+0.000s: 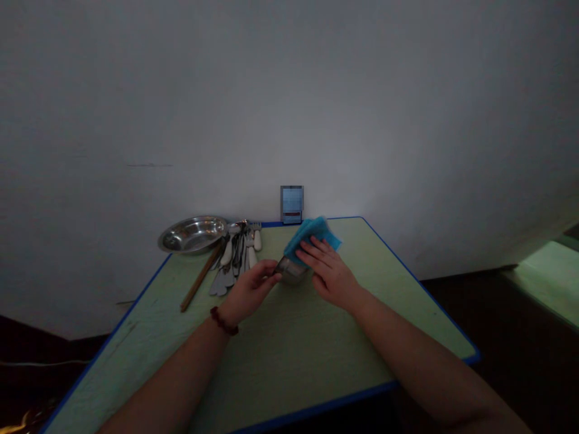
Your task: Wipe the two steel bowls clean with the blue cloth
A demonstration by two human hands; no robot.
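Observation:
My left hand (pixel 253 289), with a dark red beaded bracelet at the wrist, pinches the end of a thin dark utensil (pixel 283 265). The utensil's far part is hidden under a blue cloth (pixel 312 232), so I cannot tell its exact kind. My right hand (pixel 332 274) grips the cloth against the utensil, thumb below and fingers over the fabric. Just beneath the cloth is a greyish, see-through shape (pixel 295 272), blurred and partly covered. Left of my left hand lies a pile of cutlery (pixel 237 256), with forks, spoons and white-handled pieces.
A shiny oval metal dish (pixel 194 234) stands at the table's back left. A long wooden stick (pixel 199 283) lies beside the cutlery. Against the wall leans a phone (pixel 292 205). The pale green table (pixel 280 355) has a blue edge.

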